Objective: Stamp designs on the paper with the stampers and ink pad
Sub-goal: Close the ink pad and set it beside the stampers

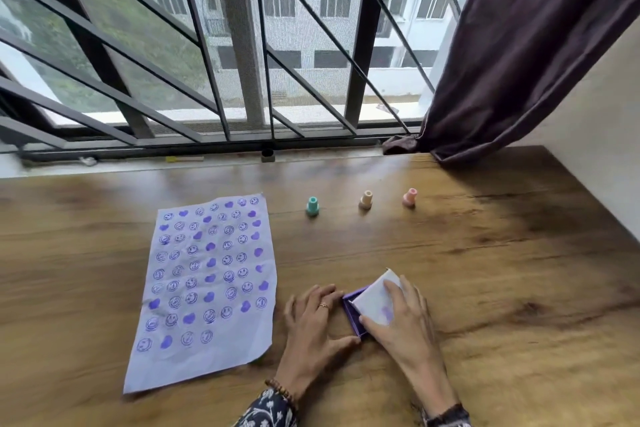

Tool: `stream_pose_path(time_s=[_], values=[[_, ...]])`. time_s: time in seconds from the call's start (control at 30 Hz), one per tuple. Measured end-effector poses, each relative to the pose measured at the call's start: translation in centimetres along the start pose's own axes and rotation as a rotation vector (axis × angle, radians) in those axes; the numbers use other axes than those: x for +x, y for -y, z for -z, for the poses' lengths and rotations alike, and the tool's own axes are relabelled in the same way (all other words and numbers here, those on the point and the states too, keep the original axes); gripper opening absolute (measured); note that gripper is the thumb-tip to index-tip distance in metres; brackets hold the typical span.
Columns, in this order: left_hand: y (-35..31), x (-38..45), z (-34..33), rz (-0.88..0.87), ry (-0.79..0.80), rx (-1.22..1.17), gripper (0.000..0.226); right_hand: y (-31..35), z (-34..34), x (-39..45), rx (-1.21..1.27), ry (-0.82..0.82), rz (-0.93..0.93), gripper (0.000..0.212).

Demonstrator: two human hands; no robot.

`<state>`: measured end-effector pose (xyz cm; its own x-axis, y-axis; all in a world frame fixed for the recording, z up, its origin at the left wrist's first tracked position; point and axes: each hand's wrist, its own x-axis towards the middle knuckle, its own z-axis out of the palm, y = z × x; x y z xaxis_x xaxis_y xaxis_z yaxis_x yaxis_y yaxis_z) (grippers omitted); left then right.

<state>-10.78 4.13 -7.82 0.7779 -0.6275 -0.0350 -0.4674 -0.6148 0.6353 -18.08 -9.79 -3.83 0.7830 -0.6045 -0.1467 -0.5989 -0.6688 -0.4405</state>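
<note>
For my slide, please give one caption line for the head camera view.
Both hands handle the purple ink pad beside the stamped paper; three stampers stand untouched.

Lying open: bare wooden table (502, 253) right of and behind both hands. Blocking the left: stamped paper (207, 274), lying flat. Standing in a spaced row at the back: teal stamper (312, 207), cream stamper (365, 200), pink stamper (409, 198), leaving gaps between. Draping over the far right corner: dark curtain (519, 55).
</note>
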Motion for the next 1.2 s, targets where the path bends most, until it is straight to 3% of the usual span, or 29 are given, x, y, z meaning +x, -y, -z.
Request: stream_pose_path(time_s=[0.33, 1.2], values=[[0.2, 0.0, 0.0, -0.012, -0.006, -0.035, 0.074, 1.2, 0.1, -1.4, 0.041, -0.070, -0.252, 0.070], [0.9, 0.3, 0.2, -0.032, 0.014, -0.128, 0.062, 1.3, -1.6, -1.5, 0.013, -0.107, -0.215, 0.075]])
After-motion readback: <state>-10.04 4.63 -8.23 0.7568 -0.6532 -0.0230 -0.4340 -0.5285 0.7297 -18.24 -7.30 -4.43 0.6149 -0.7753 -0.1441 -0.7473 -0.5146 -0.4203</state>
